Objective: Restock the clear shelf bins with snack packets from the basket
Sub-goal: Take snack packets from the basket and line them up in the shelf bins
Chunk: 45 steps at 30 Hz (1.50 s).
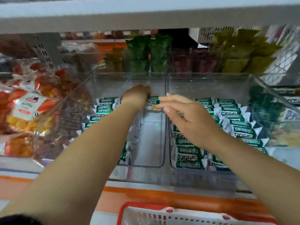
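Snack restock, mid-reach

Left hand (136, 96) curls its fingers round a green snack packet (152, 101) at the back of the left clear bin (151, 140); right hand (186, 114) hovers just beside it, fingers loosely apart; right bin (203, 85) holds rows of matching packets; red basket (123, 208) sits below the shelf's front edge.

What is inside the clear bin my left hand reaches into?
Green snack packets line the bin's left side; the right side is bare. The left hand grips one at the back. The forearm hides other packets.
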Available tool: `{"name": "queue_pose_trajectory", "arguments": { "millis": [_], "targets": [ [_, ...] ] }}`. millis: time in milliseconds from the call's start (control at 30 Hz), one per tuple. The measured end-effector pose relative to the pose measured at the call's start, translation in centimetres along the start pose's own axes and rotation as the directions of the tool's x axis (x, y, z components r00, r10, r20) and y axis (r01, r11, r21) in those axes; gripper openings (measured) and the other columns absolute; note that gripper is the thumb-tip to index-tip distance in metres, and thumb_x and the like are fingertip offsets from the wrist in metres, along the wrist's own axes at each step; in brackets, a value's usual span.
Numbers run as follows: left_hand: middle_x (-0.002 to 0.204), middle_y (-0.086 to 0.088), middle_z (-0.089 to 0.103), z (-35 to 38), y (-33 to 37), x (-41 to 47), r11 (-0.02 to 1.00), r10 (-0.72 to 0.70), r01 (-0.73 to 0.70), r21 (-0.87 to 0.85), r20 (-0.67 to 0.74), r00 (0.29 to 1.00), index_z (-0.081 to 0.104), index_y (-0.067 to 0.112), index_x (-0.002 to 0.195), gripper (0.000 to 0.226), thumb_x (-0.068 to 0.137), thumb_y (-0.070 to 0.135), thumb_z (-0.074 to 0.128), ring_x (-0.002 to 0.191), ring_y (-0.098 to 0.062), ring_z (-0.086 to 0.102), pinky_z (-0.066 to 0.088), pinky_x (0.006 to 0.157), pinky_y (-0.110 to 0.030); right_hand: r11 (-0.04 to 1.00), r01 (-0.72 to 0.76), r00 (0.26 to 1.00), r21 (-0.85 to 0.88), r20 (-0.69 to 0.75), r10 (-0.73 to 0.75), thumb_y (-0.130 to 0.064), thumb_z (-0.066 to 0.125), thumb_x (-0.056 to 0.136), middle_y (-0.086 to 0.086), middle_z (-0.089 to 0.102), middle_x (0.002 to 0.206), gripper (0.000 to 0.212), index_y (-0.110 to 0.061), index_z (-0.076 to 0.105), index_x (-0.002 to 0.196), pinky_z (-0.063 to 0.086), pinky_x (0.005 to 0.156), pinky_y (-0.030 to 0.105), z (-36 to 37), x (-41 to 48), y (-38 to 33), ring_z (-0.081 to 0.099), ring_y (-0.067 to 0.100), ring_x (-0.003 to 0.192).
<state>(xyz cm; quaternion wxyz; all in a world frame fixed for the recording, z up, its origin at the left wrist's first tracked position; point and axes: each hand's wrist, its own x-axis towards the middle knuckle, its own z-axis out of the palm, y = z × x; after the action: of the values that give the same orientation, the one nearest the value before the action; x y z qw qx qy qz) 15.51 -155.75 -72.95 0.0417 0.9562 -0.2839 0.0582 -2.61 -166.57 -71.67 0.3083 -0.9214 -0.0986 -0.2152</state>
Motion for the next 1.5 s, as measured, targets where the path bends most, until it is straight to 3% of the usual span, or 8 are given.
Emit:
{"name": "queue_pose_trajectory", "arguments": {
  "millis": [133, 367, 533, 700, 933, 1100, 1233, 1500],
  "targets": [
    [0.119, -0.011, 0.043, 0.9, 0.2, 0.1, 0.988, -0.033, 0.036, 0.148, -0.021, 0.999, 0.059, 0.024, 0.118, 0.025, 0.094, 0.026, 0.054, 0.114, -0.034, 0.045, 0.044, 0.092, -0.042, 1.0, 0.001, 1.0, 0.027, -0.027, 0.0, -0.034, 0.037, 0.095, -0.02, 0.051, 0.124, 0.038, -0.024, 0.066, 0.118, 0.019, 0.094, -0.005, 0.1, -0.3, -0.2, 0.037, -0.007, 0.124],
    [0.131, -0.009, 0.048, -2.5, -0.6, -3.3, 0.999, 0.008, -0.009, -0.035, -0.048, 0.999, 0.06, 0.029, 0.124, 0.032, 0.092, 0.032, 0.057, 0.119, -0.03, 0.049, 0.044, 0.098, -0.043, 0.996, -0.083, 0.996, 0.031, 0.033, 0.082, -0.024, 0.039, 0.101, -0.011, 0.043, 0.142, 0.034, -0.02, 0.057, 0.129, 0.007, 0.095, -0.008, -0.4, -0.6, -1.7, 0.03, 0.001, 0.136],
    [0.119, -0.005, 0.055, -5.0, 0.2, -11.7, 0.896, -0.006, -0.149, -0.417, -0.348, 0.938, 0.067, 0.021, 0.112, 0.023, 0.09, 0.021, 0.06, 0.113, -0.018, 0.051, 0.04, 0.098, -0.028, 0.991, -0.131, 0.99, 0.017, -0.047, 0.132, -0.021, 0.045, 0.099, -0.007, 0.045, 0.142, 0.031, -0.021, 0.06, 0.127, 0.025, 0.111, 0.021, 0.4, -3.9, -4.4, 0.037, 0.008, 0.134],
    [0.098, 0.005, 0.053, -3.5, 1.7, -23.0, 0.793, 0.002, -0.399, -0.46, -0.654, 0.757, 0.064, 0.009, 0.099, 0.02, 0.089, 0.013, 0.047, 0.091, -0.002, 0.048, 0.034, 0.083, -0.005, 0.997, 0.029, 0.947, -0.076, -0.316, -0.052, -0.018, 0.049, 0.09, 0.001, 0.064, 0.106, 0.025, -0.011, 0.071, 0.097, 0.045, 0.088, 0.02, 2.8, -10.6, -7.8, 0.055, 0.01, 0.104],
    [0.103, 0.001, 0.064, 6.0, 1.3, -30.9, 0.899, 0.153, -0.212, -0.382, -0.179, 0.972, 0.062, 0.019, 0.107, 0.03, 0.086, 0.022, 0.041, 0.09, -0.022, 0.062, 0.05, 0.065, -0.032, 0.975, -0.224, 0.975, 0.002, 0.011, 0.224, -0.019, 0.053, 0.087, -0.005, 0.062, 0.077, 0.016, -0.014, 0.069, 0.09, 0.04, 0.061, 0.021, 8.7, -19.0, -6.3, 0.05, 0.007, 0.065],
    [0.14, 0.007, 0.042, 10.6, -1.1, -32.2, 0.979, 0.076, -0.025, -0.203, 0.245, 0.967, 0.05, 0.027, 0.131, 0.04, 0.092, 0.018, 0.045, 0.12, -0.021, 0.048, 0.049, 0.089, -0.038, 0.792, -0.576, 0.644, -0.201, 0.486, 0.591, -0.021, 0.052, 0.094, 0.005, 0.069, 0.103, 0.021, -0.012, 0.067, 0.105, 0.05, 0.075, 0.026, 12.3, -25.7, -1.4, 0.063, 0.016, 0.087],
    [0.155, 0.005, 0.019, 12.4, -1.7, -32.1, 0.976, 0.062, 0.02, -0.215, 0.365, 0.929, 0.035, 0.022, 0.144, 0.051, 0.094, 0.019, 0.048, 0.134, -0.022, 0.036, 0.037, 0.106, -0.034, 0.715, -0.641, 0.53, -0.279, 0.514, 0.675, -0.018, 0.053, 0.092, 0.001, 0.066, 0.11, 0.021, -0.018, 0.063, 0.111, 0.048, 0.078, 0.026, 14.1, -27.4, 1.1, 0.059, 0.014, 0.089],
    [0.155, 0.008, 0.002, 15.1, -2.5, -32.6, 0.974, 0.068, 0.012, -0.228, 0.34, 0.938, 0.039, 0.026, 0.142, 0.046, 0.096, 0.025, 0.045, 0.117, -0.021, 0.053, 0.048, 0.092, -0.028, 0.645, -0.755, 0.515, -0.123, 0.496, 0.698, -0.023, 0.059, 0.09, -0.004, 0.06, 0.122, 0.033, -0.021, 0.05, 0.121, 0.05, 0.095, 0.036, 20.1, -26.1, 3.7, 0.059, 0.014, 0.112]
  ]
}}
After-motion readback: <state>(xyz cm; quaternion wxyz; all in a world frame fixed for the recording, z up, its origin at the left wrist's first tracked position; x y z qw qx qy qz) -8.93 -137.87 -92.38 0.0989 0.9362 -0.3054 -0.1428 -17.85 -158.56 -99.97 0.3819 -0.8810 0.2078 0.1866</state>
